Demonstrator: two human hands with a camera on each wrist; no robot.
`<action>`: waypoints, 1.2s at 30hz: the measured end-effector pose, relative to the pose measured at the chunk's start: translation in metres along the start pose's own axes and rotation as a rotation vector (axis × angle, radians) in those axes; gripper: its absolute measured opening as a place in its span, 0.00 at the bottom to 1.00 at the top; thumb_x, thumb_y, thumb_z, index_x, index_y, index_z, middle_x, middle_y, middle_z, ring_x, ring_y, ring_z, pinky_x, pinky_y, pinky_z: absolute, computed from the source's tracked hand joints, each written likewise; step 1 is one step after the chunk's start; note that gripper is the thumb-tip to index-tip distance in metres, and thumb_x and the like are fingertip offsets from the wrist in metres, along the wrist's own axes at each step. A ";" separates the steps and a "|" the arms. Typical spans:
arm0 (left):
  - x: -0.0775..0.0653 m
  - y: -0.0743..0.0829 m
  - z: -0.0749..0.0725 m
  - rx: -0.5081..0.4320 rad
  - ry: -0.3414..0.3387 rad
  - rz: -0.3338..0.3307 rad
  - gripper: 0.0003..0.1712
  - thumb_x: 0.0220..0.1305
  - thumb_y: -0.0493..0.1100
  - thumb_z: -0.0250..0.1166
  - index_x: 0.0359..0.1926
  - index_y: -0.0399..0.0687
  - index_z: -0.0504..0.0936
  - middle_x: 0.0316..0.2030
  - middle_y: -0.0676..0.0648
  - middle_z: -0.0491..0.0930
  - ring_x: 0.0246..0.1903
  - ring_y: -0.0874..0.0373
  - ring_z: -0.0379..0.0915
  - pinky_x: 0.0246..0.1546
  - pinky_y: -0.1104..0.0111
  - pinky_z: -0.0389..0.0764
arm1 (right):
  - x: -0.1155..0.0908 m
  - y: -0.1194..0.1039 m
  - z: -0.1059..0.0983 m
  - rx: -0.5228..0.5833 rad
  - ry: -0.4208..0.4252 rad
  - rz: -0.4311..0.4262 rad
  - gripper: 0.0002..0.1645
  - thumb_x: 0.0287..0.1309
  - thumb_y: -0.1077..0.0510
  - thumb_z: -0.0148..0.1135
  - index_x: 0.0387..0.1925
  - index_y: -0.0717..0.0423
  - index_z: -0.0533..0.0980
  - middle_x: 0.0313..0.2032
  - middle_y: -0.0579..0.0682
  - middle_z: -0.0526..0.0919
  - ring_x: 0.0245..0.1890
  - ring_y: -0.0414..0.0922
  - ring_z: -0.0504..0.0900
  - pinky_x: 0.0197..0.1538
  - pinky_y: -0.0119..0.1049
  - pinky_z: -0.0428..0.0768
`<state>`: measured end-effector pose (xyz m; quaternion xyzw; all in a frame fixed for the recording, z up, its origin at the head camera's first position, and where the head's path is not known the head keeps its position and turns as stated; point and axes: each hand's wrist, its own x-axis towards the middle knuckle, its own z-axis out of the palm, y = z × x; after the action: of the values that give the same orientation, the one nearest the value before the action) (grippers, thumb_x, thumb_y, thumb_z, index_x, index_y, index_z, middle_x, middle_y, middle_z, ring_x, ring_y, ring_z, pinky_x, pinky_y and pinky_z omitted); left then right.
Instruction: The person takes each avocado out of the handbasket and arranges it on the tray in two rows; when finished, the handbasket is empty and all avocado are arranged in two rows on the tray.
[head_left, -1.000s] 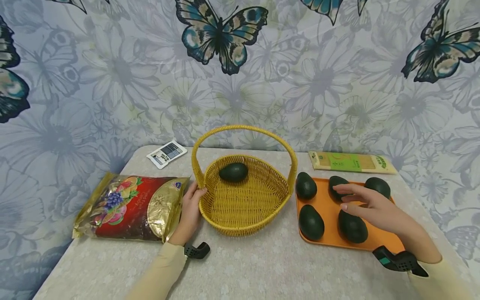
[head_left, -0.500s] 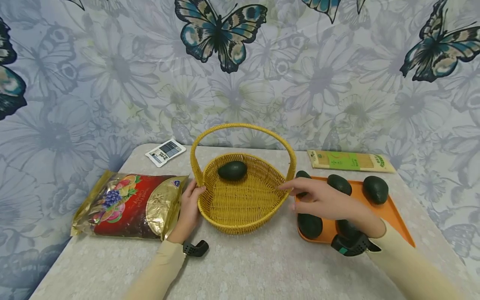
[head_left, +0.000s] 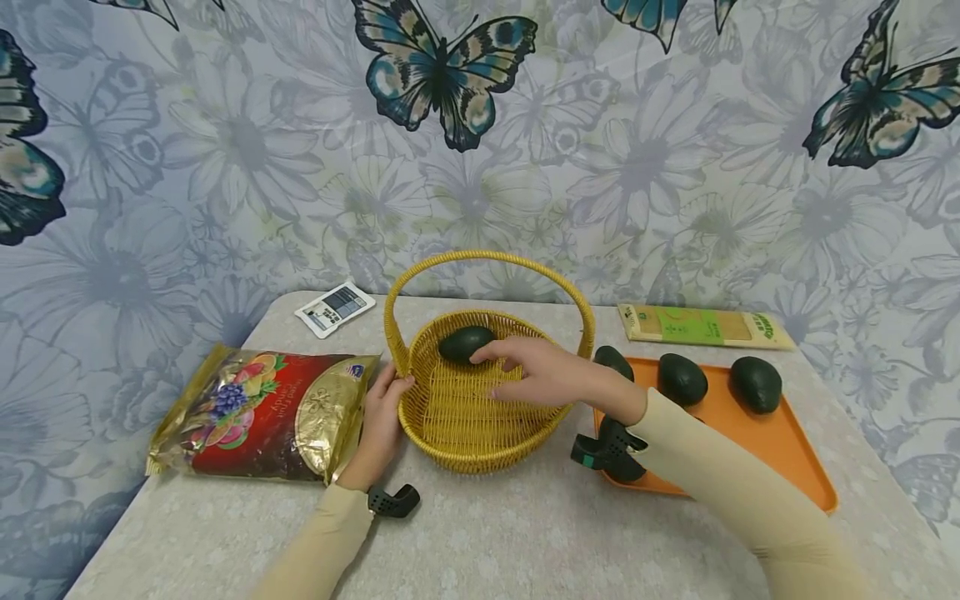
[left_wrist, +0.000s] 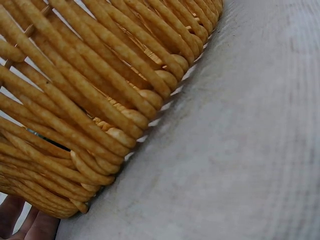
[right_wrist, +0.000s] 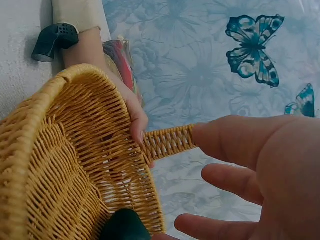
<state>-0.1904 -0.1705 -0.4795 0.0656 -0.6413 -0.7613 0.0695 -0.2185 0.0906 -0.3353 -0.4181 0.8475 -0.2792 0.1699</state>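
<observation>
A yellow wicker basket [head_left: 487, 425] with a tall arched handle stands mid-table. My left hand [head_left: 382, 417] grips its left side at the rim, the thumb over the edge; in the left wrist view only fingertips show beneath the weave. One dark green avocado [head_left: 463, 344] lies at the back of the basket. Over the basket's inside is my right hand [head_left: 540, 371], fingers spread, with a fingertip at the avocado's right end; whether it touches cannot be told. In the right wrist view the avocado [right_wrist: 125, 227] appears below that hand's extended fingers [right_wrist: 230, 185].
To the right an orange tray [head_left: 787, 454] carries several avocados [head_left: 682, 379], some partly hidden by the right arm. A red and gold candy bag [head_left: 262, 417] lies left of the basket. Behind are a white packet [head_left: 334, 309] and a flat green-labelled package [head_left: 705, 325].
My right hand has swung left from above the tray, past the basket's right rim, to the avocado inside. The left hand and the basket have stayed in place.
</observation>
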 end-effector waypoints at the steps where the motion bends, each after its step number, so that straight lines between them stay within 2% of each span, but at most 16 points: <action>1: 0.000 0.000 0.000 0.001 0.001 -0.001 0.34 0.76 0.38 0.50 0.79 0.48 0.58 0.75 0.40 0.63 0.69 0.52 0.65 0.53 0.81 0.75 | 0.007 -0.001 0.001 -0.019 0.002 -0.005 0.29 0.69 0.53 0.61 0.69 0.51 0.72 0.67 0.55 0.75 0.63 0.53 0.77 0.63 0.48 0.78; 6: 0.002 0.000 -0.002 0.000 0.013 0.009 0.33 0.76 0.38 0.51 0.79 0.47 0.61 0.73 0.38 0.66 0.59 0.63 0.72 0.53 0.80 0.75 | 0.040 0.000 0.006 -0.099 0.012 0.028 0.30 0.70 0.52 0.61 0.70 0.52 0.71 0.68 0.55 0.75 0.65 0.54 0.75 0.65 0.49 0.76; 8: 0.002 0.000 -0.002 -0.002 0.019 0.010 0.32 0.75 0.38 0.51 0.78 0.47 0.61 0.73 0.38 0.66 0.58 0.65 0.72 0.53 0.80 0.75 | 0.052 0.004 0.008 -0.119 0.030 0.051 0.30 0.70 0.51 0.61 0.70 0.52 0.71 0.68 0.55 0.75 0.67 0.55 0.74 0.66 0.50 0.74; 12: 0.002 -0.001 -0.003 0.001 0.020 0.007 0.33 0.75 0.38 0.51 0.79 0.47 0.60 0.74 0.39 0.65 0.66 0.56 0.68 0.53 0.81 0.74 | 0.071 0.013 0.013 -0.114 0.060 0.099 0.31 0.69 0.51 0.62 0.70 0.54 0.71 0.68 0.56 0.75 0.69 0.56 0.72 0.68 0.52 0.73; 16: 0.001 -0.001 -0.004 0.011 0.016 0.006 0.33 0.75 0.38 0.51 0.79 0.47 0.60 0.74 0.38 0.65 0.67 0.53 0.67 0.53 0.81 0.75 | 0.084 0.022 0.018 -0.091 0.079 0.142 0.31 0.69 0.51 0.62 0.71 0.54 0.71 0.67 0.57 0.76 0.64 0.55 0.76 0.62 0.51 0.77; 19: 0.000 -0.001 -0.003 0.015 0.012 0.003 0.33 0.75 0.38 0.51 0.78 0.48 0.61 0.73 0.38 0.66 0.66 0.53 0.68 0.53 0.80 0.75 | 0.089 0.026 0.020 -0.088 0.089 0.155 0.32 0.69 0.51 0.62 0.71 0.54 0.70 0.67 0.58 0.76 0.62 0.55 0.78 0.60 0.51 0.78; 24: -0.001 0.000 -0.003 0.022 0.007 0.010 0.33 0.75 0.38 0.50 0.79 0.47 0.61 0.74 0.38 0.65 0.70 0.47 0.64 0.52 0.81 0.74 | 0.095 0.028 0.022 -0.103 0.086 0.167 0.31 0.70 0.53 0.61 0.71 0.54 0.70 0.69 0.56 0.74 0.68 0.56 0.73 0.67 0.52 0.74; 27: -0.001 0.001 -0.002 0.028 0.008 0.022 0.33 0.75 0.38 0.50 0.78 0.46 0.61 0.74 0.37 0.65 0.70 0.47 0.63 0.53 0.81 0.74 | 0.098 0.030 0.023 -0.127 0.081 0.178 0.29 0.71 0.55 0.61 0.70 0.53 0.71 0.69 0.55 0.74 0.70 0.55 0.71 0.70 0.51 0.72; 36: 0.001 0.000 -0.002 0.029 0.019 0.008 0.33 0.75 0.38 0.52 0.78 0.47 0.62 0.73 0.38 0.67 0.63 0.58 0.70 0.54 0.80 0.74 | 0.099 0.037 0.027 -0.171 0.050 0.219 0.25 0.71 0.59 0.59 0.68 0.51 0.74 0.70 0.57 0.72 0.73 0.57 0.67 0.70 0.53 0.71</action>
<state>-0.1915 -0.1723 -0.4798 0.0712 -0.6517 -0.7512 0.0774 -0.2863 0.0201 -0.3843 -0.3291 0.9127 -0.1962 0.1422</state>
